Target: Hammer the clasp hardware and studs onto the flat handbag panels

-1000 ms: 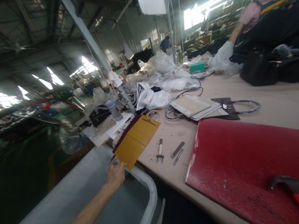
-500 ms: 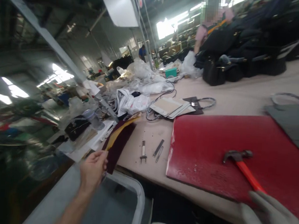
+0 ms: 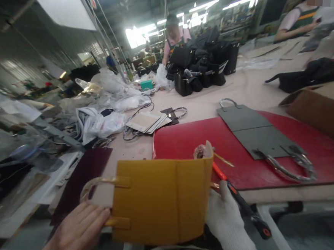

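A yellow bag panel [image 3: 156, 200] with two strap tabs and a looped, wrapped handle [image 3: 90, 186] is held up in front of me. My bare left hand [image 3: 81, 225] is closed at its left side, by the handle. White-gloved, my right hand [image 3: 229, 220] grips the panel's right edge, its fingers partly hidden behind it. Directly behind that hand is a hammer [image 3: 233, 190] with an orange and black handle; its head is hidden behind the panel. On the red board [image 3: 180, 137] lies a flat grey bag panel [image 3: 249, 129] with handles at both ends.
A dark maroon sheet [image 3: 79, 183] lies at the left edge of the table. Stacked pale boards [image 3: 146, 121] and heaped plastic bags [image 3: 112, 90] are beyond it. Black bags [image 3: 205, 63] stand further back beside a co-worker [image 3: 173, 41]. A brown carton [image 3: 319, 109] is at right.
The yellow bag panel, earlier seen edge-on in my left hand, now faces me between both hands. My right hand has moved left to its edge. The view has swung right.
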The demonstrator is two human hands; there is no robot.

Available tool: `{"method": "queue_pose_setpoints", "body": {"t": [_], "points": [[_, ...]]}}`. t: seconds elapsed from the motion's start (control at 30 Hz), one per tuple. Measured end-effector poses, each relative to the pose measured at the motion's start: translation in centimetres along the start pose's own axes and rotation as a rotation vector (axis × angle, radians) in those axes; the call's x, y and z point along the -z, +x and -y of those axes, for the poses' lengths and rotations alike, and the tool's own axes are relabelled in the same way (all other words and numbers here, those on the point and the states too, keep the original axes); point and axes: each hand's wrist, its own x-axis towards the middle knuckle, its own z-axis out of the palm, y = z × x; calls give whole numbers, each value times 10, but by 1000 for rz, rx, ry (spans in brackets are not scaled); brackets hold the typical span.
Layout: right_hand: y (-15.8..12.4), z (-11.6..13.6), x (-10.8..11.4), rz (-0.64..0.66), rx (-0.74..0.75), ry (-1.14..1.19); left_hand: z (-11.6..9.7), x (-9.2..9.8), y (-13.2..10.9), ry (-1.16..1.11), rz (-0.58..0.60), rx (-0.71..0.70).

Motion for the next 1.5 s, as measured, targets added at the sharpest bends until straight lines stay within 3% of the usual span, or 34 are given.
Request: {"method": "queue_pose_setpoints", "body": {"t": [0.1,0.2,0.3,0.4,0.47,0.57,0.7,0.77,0.83,0.9,1.1,1.27,1.4,1.5], "points": [[8,-2,-8,16,-108,227,16,-23,-35,51,-25,24],[14,-5,-17,-89,-104,369,33,-34,-65,21,54,43],[14,-3,-20,-128,-62,259,52,-37,-80,29,111,36],[5,-2,-13,-88,-3,93,79,-38,-72,65,127,6],[-4,-5,-5,-80,11,36,100,-38,-49,118,154,-7],[-18,-18,3,-165,55,-18,132,-43,14,202,122,42],[-30,-48,-1,-373,178,-254,167,-70,120,242,73,434],[-34,-65,-5,-391,144,-355,171,-90,161,174,89,557],[-39,-80,-6,-358,66,-386,156,-113,184,78,150,607],[-44,-93,-4,-302,2,-374,126,-136,187,-38,211,616],[-52,-103,12,-179,-289,-212,18,-192,130,-450,338,729],[-33,-74,37,-231,-299,24,-34,-197,108,-552,300,684],[-25,-48,45,-206,-332,30,-51,-191,108,-535,307,686],[-29,-44,33,-89,-395,-37,-55,-190,108,-543,307,693]]}}
